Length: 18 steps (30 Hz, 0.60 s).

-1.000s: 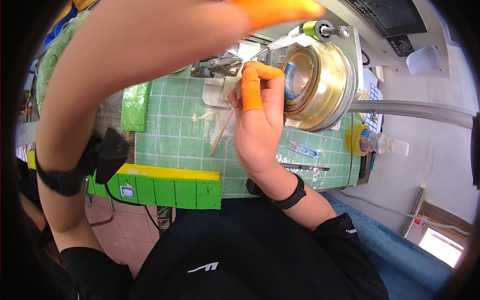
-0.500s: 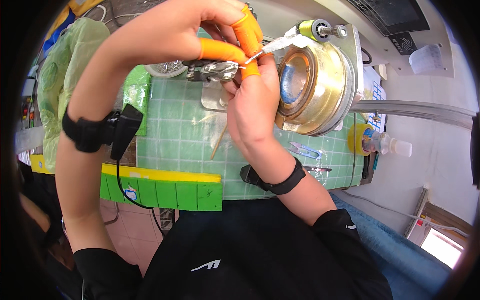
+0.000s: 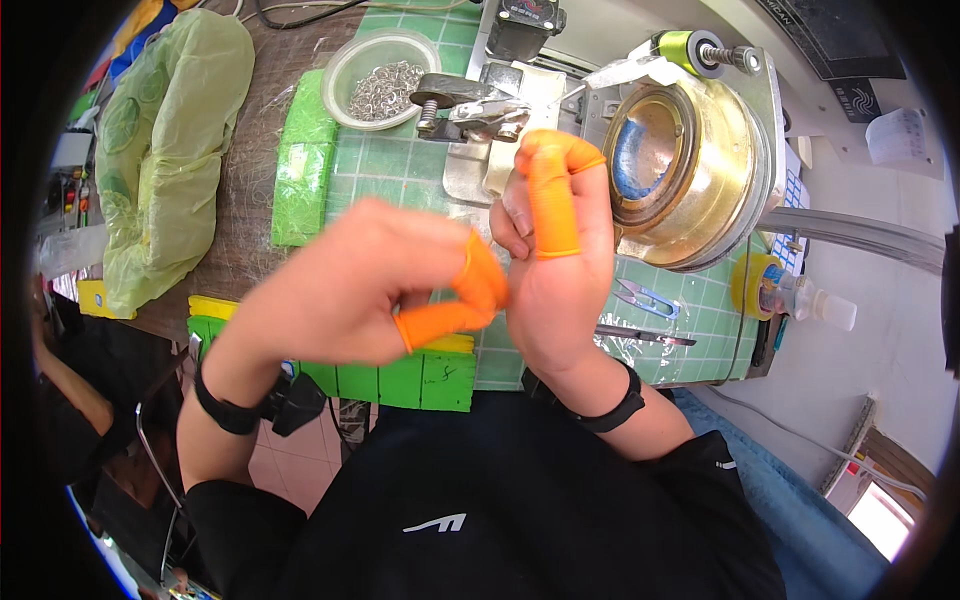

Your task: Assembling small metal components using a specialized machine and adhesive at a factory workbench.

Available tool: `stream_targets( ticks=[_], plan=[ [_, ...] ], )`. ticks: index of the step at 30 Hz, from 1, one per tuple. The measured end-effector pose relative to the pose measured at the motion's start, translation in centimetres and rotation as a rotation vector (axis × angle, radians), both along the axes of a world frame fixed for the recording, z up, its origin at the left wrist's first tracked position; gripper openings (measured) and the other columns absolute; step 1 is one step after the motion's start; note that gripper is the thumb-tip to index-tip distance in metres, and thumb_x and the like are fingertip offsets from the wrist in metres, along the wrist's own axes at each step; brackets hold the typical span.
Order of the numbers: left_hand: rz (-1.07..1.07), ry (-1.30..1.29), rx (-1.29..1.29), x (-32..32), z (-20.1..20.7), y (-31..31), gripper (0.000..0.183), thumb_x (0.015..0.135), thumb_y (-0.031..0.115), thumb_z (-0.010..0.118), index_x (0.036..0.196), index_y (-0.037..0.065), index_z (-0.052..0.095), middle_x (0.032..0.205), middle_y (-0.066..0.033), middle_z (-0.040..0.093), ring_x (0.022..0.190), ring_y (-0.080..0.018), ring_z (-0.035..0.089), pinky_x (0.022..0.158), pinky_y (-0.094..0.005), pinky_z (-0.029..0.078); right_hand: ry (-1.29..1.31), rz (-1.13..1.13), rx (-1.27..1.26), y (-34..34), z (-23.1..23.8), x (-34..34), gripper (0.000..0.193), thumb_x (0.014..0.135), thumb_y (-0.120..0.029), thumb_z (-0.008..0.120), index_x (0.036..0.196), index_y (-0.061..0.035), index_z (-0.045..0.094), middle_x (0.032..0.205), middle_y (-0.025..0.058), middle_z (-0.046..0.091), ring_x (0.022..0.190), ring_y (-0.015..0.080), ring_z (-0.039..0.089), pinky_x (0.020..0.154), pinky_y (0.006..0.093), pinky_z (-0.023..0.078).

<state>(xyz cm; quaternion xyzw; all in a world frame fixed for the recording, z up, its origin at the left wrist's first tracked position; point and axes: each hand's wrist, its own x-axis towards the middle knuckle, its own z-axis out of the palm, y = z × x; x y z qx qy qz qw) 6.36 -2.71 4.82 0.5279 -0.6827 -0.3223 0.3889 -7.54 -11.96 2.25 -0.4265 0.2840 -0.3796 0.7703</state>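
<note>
My left hand (image 3: 375,285), smeared by motion, is pinched with orange finger cots on thumb and forefinger; what it holds, if anything, cannot be seen. Beside it, to the right, my right hand (image 3: 560,235) has its fingers curled over, orange cots covering the fingertips. Whatever lies between those fingers is hidden. Just beyond the right hand stands a metal clamp fixture (image 3: 490,112) on a pale plate. A thin pointed nozzle (image 3: 572,96) reaches toward it from the machine. Left of the fixture, a round plastic tub (image 3: 333,95) holds many small metal rings.
Right of my hands sits a large brass-coloured drum (image 3: 735,170) with a green-yellow roller (image 3: 690,52) above. Blue thread snips (image 3: 648,299), tweezers (image 3: 650,337) and a yellow tape roll (image 3: 745,285) lie nearby. Green foam strips (image 3: 400,382) line the front edge; a yellowish plastic bag (image 3: 185,130) rests left.
My left hand has come away from the clamp fixture, down toward me, and beside the right wrist. The right hand has drawn back a little and turned, leaving the fixture and tub in sight.
</note>
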Motion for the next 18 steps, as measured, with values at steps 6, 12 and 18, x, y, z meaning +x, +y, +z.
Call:
stream_targets(
  ticks=[6,12,18],
  plan=[
    [-0.173,-0.01,-0.03,1.9,4.9,-0.7,0.027,0.077,0.022,0.085,0.094,0.003,0.074,0.099,-0.0097,0.073,0.063,-0.0228,0.066,0.058,-0.0294,0.052,-0.029,0.005,-0.126,-2.2,-2.1,1.1,0.011,0.107,-0.017,0.051,0.114,-0.0101,0.049,0.089,-0.0029,0.048,0.066,0.0028,0.038,0.057,0.0204,0.033],
    [0.13,-0.334,-0.045,4.6,8.7,-7.5,0.023,0.087,0.009,0.072,0.109,0.004,0.072,0.095,-0.0117,0.067,0.09,-0.022,0.065,0.078,-0.0336,0.053,0.071,-0.072,-0.093,-4.4,-1.9,4.4,0.012,0.108,-0.021,0.049,0.112,-0.0097,0.051,0.089,-0.0037,0.049,0.067,0.0026,0.041,0.056,0.0209,0.034],
    [-0.158,-0.387,-0.136,6.7,6.8,-8.7,0.022,0.089,0.007,0.071,0.11,0.002,0.07,0.097,-0.011,0.066,0.089,-0.0197,0.064,0.077,-0.0298,0.051,0.062,-0.049,0.087,-2.7,-0.7,4.0,0.017,0.108,-0.024,0.048,0.117,-0.01,0.048,0.093,-0.0028,0.049,0.067,0.0031,0.039,0.057,0.0214,0.033]
  ],
)
